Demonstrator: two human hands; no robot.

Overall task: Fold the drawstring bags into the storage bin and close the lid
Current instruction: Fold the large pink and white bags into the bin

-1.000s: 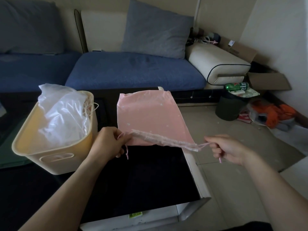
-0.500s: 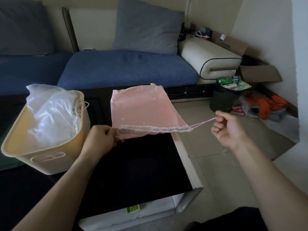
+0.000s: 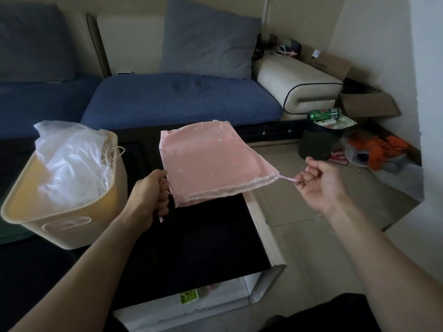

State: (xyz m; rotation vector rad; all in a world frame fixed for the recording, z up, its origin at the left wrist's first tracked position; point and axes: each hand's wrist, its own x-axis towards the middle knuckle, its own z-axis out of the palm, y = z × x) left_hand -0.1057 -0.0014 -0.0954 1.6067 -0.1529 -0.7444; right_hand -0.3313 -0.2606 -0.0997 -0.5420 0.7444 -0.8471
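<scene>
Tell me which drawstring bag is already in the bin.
The white translucent bag, bunched inside the cream storage bin. The pink bag is outside it, held above the black table between the left hand and right hand.

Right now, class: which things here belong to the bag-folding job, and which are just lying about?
Job:
pink drawstring bag, drawstring held by left hand and right hand
storage bin
white bags in the bin

Lying about:
green can
dark waste bin
cardboard box
blue cushion
</scene>
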